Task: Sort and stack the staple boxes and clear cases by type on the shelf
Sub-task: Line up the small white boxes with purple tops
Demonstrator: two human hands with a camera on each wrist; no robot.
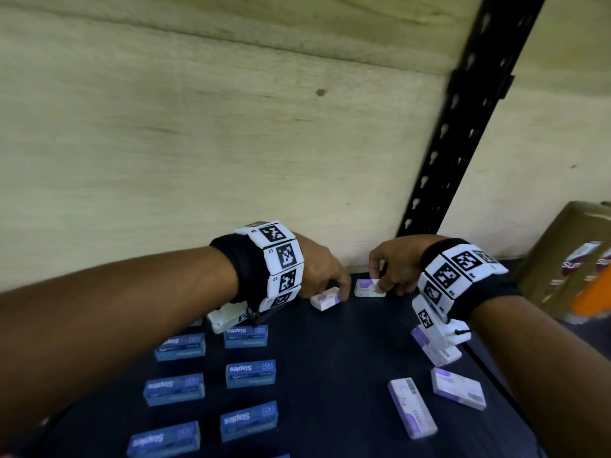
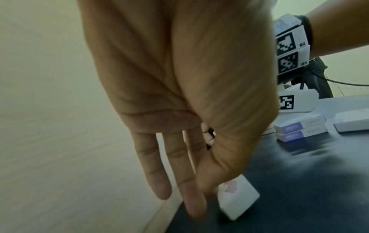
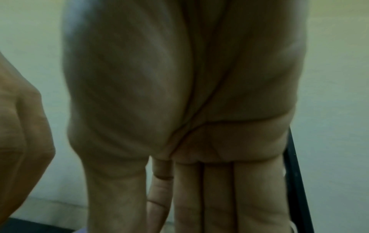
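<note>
Two white-and-purple staple boxes lie near the back of the dark shelf (image 1: 330, 375). My left hand (image 1: 342, 294) reaches down on the left box (image 1: 325, 299) and pinches its right end with thumb and fingertips. In the left wrist view that hand (image 2: 203, 200) has long, nearly straight fingers, and the box (image 2: 239, 201) sits tilted by the thumb. My right hand (image 1: 380, 282) holds the other box (image 1: 368, 287) from above, thumb behind it and fingers in front. The right wrist view shows only the palm and straight fingers (image 3: 217, 197); the box is hidden there.
Several blue Staples cases (image 1: 250, 373) stand in rows at front left. More white-and-purple boxes lie at right: a stack of two (image 2: 301, 130) under my right wrist, and two loose ones (image 1: 411, 411) (image 1: 458, 391). A plywood wall backs the shelf. A black slotted upright (image 1: 463, 120) and a cardboard carton (image 1: 568, 259) stand at right.
</note>
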